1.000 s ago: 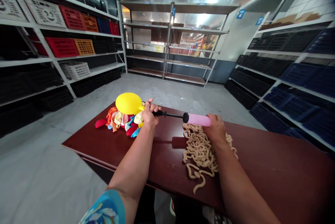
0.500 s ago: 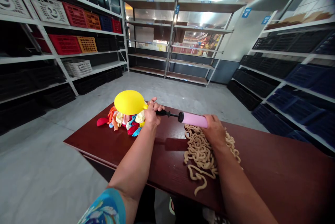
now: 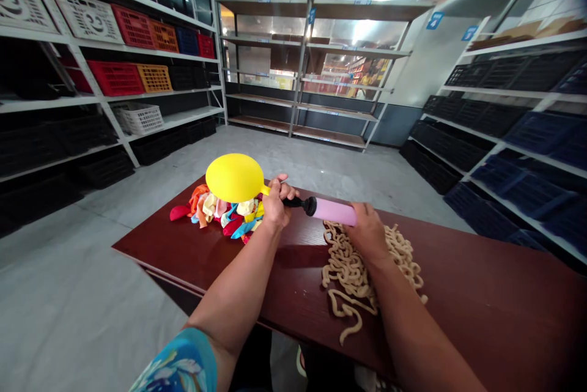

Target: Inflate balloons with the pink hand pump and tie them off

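A yellow balloon (image 3: 235, 177), partly inflated, sits on the nozzle end of a pink and black hand balloon pump (image 3: 334, 211). My left hand (image 3: 277, 201) is closed around the balloon's neck and the pump's black end. The fingers hide where the two join. My right hand (image 3: 368, 232) grips the far end of the pump's pink barrel. The pump's rod is pushed in, with the black parts close together. Below the balloon lies a heap of limp, many-coloured balloons (image 3: 229, 214). Under my right hand and forearm is a pile of beige rope-like strands (image 3: 348, 266).
The dark red wooden table (image 3: 477, 294) stands in front of me. White shelving (image 3: 87, 68) with coloured crates (image 3: 114, 78) runs along the left. Dark crates (image 3: 486, 110) fill the right shelves, and a metal rack (image 3: 300, 74) stands at the back.
The two hands have come closer together, pushing the pump's rod into the barrel. The yellow balloon has moved slightly right and looks a little larger.
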Demonstrator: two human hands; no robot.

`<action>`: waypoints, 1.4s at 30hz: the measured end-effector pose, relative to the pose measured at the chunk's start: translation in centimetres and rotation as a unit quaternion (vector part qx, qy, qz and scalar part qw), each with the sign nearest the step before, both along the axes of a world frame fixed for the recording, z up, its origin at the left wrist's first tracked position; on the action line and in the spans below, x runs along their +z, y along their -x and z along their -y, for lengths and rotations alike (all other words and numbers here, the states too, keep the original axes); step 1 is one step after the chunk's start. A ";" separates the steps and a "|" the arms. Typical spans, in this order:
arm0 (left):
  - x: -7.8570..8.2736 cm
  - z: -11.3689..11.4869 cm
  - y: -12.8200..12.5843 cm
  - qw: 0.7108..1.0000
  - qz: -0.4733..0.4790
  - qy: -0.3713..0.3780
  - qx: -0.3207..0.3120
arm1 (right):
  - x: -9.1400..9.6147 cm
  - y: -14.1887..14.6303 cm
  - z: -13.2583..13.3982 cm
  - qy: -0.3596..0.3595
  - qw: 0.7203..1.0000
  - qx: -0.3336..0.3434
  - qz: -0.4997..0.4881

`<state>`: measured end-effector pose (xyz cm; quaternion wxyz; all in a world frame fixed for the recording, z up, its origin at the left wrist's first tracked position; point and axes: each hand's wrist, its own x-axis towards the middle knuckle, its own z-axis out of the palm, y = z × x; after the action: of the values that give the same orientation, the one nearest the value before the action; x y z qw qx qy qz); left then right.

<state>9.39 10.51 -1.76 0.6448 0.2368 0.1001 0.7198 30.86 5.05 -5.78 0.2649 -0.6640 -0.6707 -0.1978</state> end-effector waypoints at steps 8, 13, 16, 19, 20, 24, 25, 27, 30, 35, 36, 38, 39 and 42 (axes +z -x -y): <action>0.4 -0.6 1.0 1.000 -0.021 0.003 0.012 | 0.2 -0.3 0.1 0.037 0.999 0.008 -0.023; 0.8 -1.2 2.5 0.999 0.018 0.006 0.041 | 0.3 -2.9 0.2 0.022 0.995 -0.084 -0.038; 0.7 -0.9 2.3 0.999 0.019 0.002 0.047 | 0.0 -3.8 0.1 -0.003 0.992 -0.112 -0.059; 0.4 -0.4 1.1 0.999 0.011 -0.001 0.042 | -0.3 -3.4 -0.3 -0.013 0.992 -0.108 -0.068; 0.3 -0.1 0.7 0.999 0.008 -0.003 0.036 | -0.3 -3.0 -0.4 -0.013 0.993 -0.097 -0.064; -0.1 0.5 -0.8 1.000 -0.013 -0.012 0.015 | -0.3 -0.9 -0.6 -0.003 0.999 -0.031 -0.040; -0.1 0.6 -1.0 1.000 -0.017 -0.016 0.013 | -0.2 -0.4 -0.5 0.002 0.999 -0.020 -0.037; -0.2 0.7 -1.1 0.999 -0.019 -0.026 0.012 | 0.0 0.2 -0.4 0.012 0.999 -0.010 -0.036; 0.0 0.4 -0.4 0.999 -0.021 -0.019 0.014 | 0.3 0.3 -0.2 0.022 0.999 -0.004 -0.038; 0.5 -0.7 1.7 0.999 0.003 0.007 0.038 | 0.6 -2.1 0.1 0.020 0.998 -0.044 -0.047; 0.5 -0.9 2.0 0.999 0.013 0.006 0.039 | 0.6 -2.7 0.2 0.018 0.997 -0.061 -0.052; 0.5 -1.1 2.4 0.999 0.028 0.003 0.042 | 0.4 -3.6 0.2 0.007 0.994 -0.088 -0.062; 0.5 -1.2 2.5 0.999 0.032 0.002 0.044 | 0.3 -3.9 0.2 0.002 0.993 -0.096 -0.066; 0.4 -1.1 2.2 0.998 0.029 0.007 0.056 | 0.2 -3.6 0.1 -0.001 0.994 -0.096 -0.061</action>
<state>7.19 11.66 -1.38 0.6077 0.2057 0.0995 0.7606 34.50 4.97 -5.60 0.2857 -0.7355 -0.5867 -0.1823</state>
